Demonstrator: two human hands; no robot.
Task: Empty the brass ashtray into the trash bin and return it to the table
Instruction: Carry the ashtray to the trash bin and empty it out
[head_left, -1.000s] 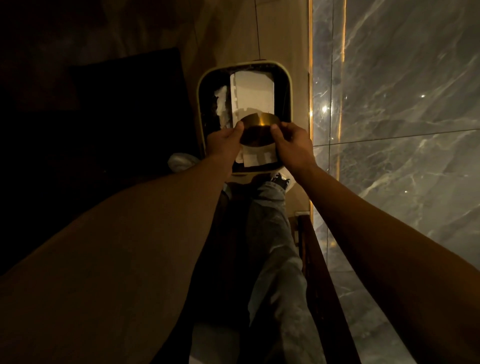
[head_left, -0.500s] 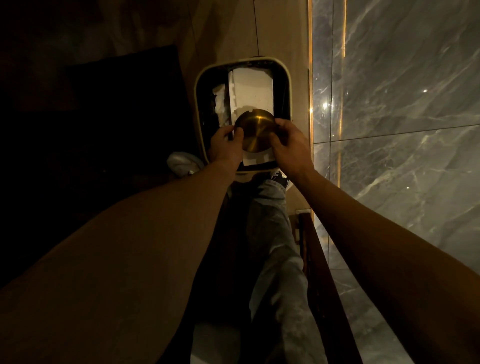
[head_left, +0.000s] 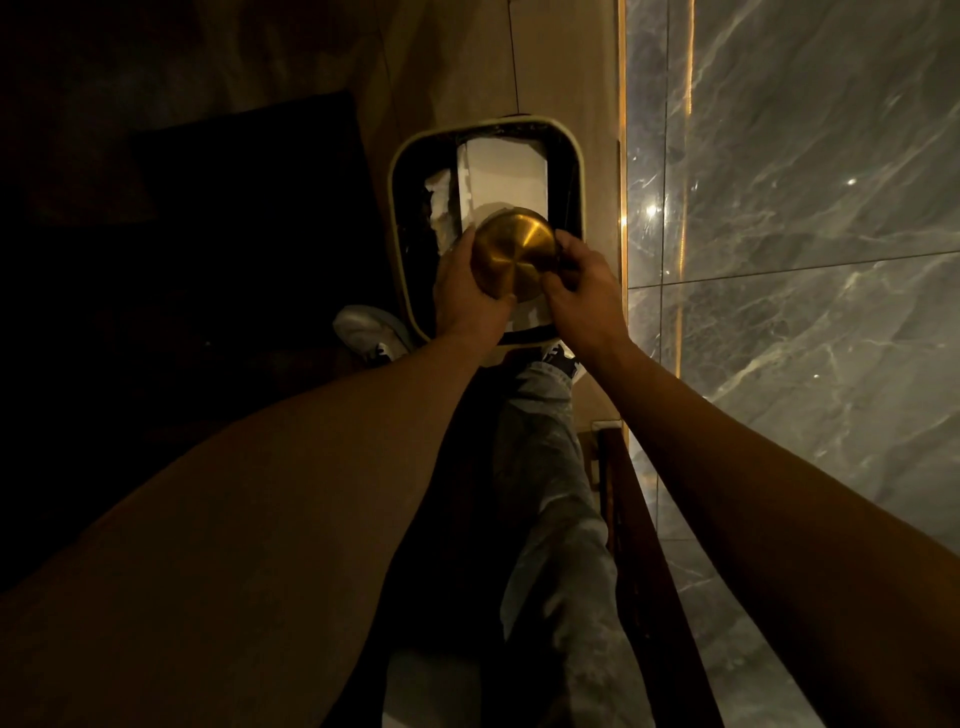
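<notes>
The round brass ashtray (head_left: 514, 254) is turned upside down, its shiny underside facing me, directly over the open trash bin (head_left: 400, 218). My left hand (head_left: 465, 293) grips its left and lower edge, and my right hand (head_left: 584, 291) grips its right edge. The bin has a pale rounded rim and a dark liner. White paper waste (head_left: 501, 176) lies inside it. The ashtray's inside is hidden from me.
The bin stands on a tan floor against a grey marble wall (head_left: 805, 208) with a lit gold strip. A dark piece of furniture (head_left: 234, 208) fills the left. My legs and shoes (head_left: 363, 332) are just below the bin; a dark wooden edge (head_left: 644, 545) runs at lower right.
The ashtray has tipped from on edge to fully upside down over the bin. Both hands rotated with it and kept their grip.
</notes>
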